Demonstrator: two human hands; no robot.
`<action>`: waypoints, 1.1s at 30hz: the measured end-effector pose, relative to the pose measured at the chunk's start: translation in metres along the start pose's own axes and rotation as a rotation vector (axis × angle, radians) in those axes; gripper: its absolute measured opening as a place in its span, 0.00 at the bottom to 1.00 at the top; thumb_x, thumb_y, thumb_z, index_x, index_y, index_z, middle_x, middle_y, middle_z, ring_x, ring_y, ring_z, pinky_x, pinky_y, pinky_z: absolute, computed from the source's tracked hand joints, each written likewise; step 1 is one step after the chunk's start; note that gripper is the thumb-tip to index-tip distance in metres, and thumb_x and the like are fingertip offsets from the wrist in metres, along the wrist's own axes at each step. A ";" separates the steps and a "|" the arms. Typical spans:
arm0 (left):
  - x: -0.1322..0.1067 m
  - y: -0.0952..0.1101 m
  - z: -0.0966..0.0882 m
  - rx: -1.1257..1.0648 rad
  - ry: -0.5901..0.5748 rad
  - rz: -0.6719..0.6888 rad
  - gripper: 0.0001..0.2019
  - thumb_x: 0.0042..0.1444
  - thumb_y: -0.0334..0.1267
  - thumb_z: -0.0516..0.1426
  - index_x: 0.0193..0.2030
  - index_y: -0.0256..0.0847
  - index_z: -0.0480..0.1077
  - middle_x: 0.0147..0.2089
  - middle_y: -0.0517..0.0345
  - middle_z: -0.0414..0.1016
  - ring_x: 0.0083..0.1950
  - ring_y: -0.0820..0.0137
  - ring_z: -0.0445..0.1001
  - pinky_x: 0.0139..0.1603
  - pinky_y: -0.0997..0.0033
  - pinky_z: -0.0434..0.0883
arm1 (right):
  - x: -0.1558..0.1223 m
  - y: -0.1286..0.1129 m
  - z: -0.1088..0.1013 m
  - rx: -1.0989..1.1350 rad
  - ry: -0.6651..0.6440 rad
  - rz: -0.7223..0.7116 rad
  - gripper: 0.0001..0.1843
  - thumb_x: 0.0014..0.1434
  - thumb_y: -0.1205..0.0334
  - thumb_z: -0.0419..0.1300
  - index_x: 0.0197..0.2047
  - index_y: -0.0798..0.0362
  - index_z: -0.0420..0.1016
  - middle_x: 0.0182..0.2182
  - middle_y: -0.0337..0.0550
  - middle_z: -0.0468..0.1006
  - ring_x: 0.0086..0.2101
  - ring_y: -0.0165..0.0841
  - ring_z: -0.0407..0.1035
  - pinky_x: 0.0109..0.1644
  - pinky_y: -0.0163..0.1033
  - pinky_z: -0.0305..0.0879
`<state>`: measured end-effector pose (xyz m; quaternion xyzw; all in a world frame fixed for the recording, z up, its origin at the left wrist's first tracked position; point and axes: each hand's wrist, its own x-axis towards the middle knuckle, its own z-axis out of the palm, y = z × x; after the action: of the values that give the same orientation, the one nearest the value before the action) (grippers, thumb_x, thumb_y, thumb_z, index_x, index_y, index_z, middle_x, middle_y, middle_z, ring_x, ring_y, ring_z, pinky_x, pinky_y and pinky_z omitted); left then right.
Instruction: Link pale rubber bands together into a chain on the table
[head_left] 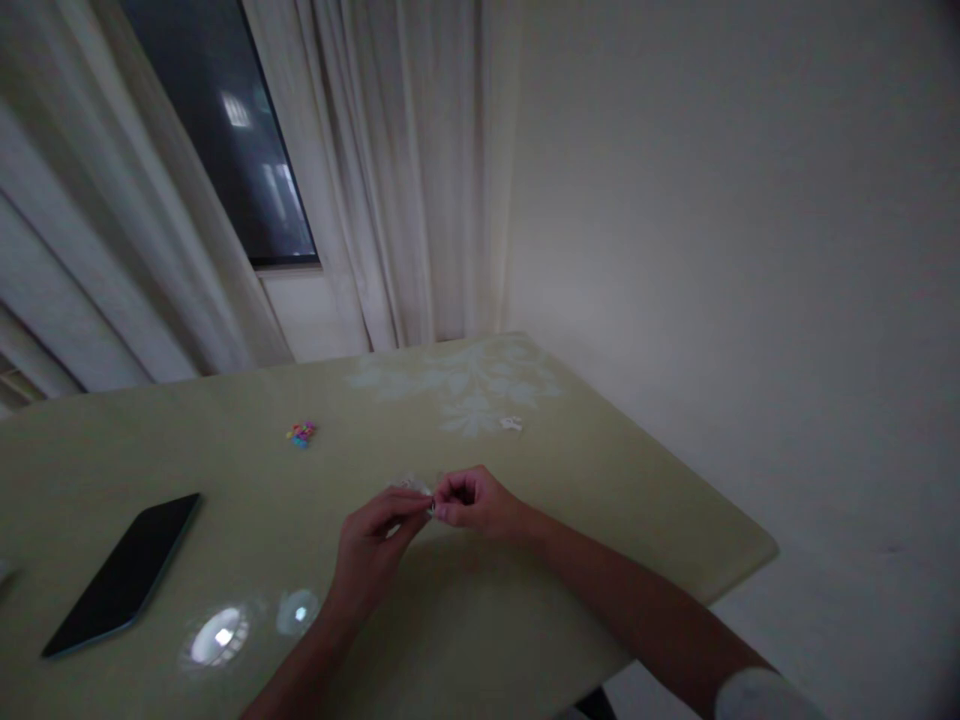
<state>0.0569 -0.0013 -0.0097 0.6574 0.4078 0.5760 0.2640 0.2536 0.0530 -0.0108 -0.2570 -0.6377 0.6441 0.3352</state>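
Observation:
Above the table, my left hand (373, 537) and my right hand (480, 502) meet at the fingertips. Both are closed in a pinch around something tiny, too small and dark to name. Just behind the fingers shows a crinkled, clear piece that looks like thin plastic (409, 484); whether it is held or lies on the table I cannot tell. Farther back to the left is a little pile of bright, multicoloured small pieces (301, 433). A small white item (511, 424) lies beyond my right hand.
A dark flat tablet (124, 575) rests on the glossy greenish table (247, 530) at the left. Lamp reflections shine on the surface near my left forearm. Pale curtains (420, 180) and a window stand behind, and a plain wall (735, 260) borders the right side.

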 end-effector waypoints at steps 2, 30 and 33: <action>0.000 -0.001 -0.001 0.019 -0.023 -0.020 0.04 0.58 0.34 0.66 0.39 0.46 0.84 0.37 0.56 0.86 0.37 0.69 0.84 0.38 0.75 0.81 | 0.000 0.002 0.001 0.001 0.014 0.004 0.24 0.51 0.42 0.73 0.31 0.55 0.74 0.23 0.31 0.65 0.25 0.24 0.55 0.30 0.33 0.51; 0.001 -0.006 -0.001 0.133 0.061 -0.090 0.06 0.57 0.42 0.65 0.38 0.47 0.84 0.37 0.57 0.88 0.36 0.65 0.85 0.38 0.70 0.82 | -0.002 0.005 0.011 -0.346 0.343 -0.263 0.18 0.57 0.46 0.72 0.37 0.54 0.86 0.26 0.37 0.71 0.26 0.27 0.60 0.31 0.36 0.57; 0.005 -0.003 -0.006 0.157 0.021 -0.122 0.09 0.59 0.44 0.63 0.42 0.47 0.84 0.40 0.57 0.88 0.38 0.64 0.86 0.42 0.68 0.82 | 0.000 0.004 0.008 -0.461 0.352 -0.258 0.16 0.60 0.49 0.69 0.39 0.54 0.85 0.26 0.38 0.71 0.26 0.28 0.61 0.32 0.35 0.59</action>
<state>0.0501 0.0034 -0.0082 0.6441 0.4939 0.5317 0.2420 0.2470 0.0484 -0.0142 -0.3509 -0.7266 0.3803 0.4521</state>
